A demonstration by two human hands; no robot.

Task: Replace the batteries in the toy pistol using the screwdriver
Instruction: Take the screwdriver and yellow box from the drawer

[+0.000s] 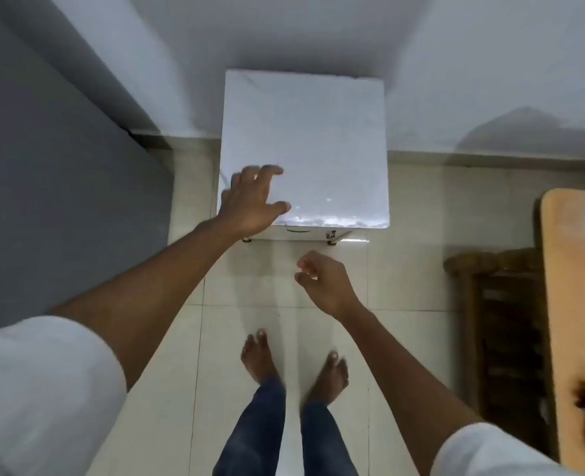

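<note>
Your left hand (249, 201) is spread, fingers fanned and thumb out, over the near-left corner of the white cabinet (304, 146); whether the palm actually touches the top is hard to tell. Your right hand (325, 280) hangs lower, in front of the cabinet's face, fingers loosely curled around nothing.

Neither the toy pistol, the screwdriver nor any batteries show anywhere in view, so the task looks barely begun. You are most likely fetching the things first. A small handle (298, 230) sits on the cabinet's front, at about 11 o'clock from your right hand and close to it. If the things are kept inside, that handle is your likely way in. Steady the top with the left hand and pull with the right, slowly, since the cabinet stands on small feet on smooth tile and may slide towards you.

Your bare feet (294, 362) stand at 6 o'clock from the cabinet, in the path of anything that opens or drops. At 3 o'clock a wooden table edge (569, 304) reaches in, with a dark wooden chair (497, 324) beside it, crowding your right side. At 9 o'clock a grey wall (60, 166) closes in the left.
</note>
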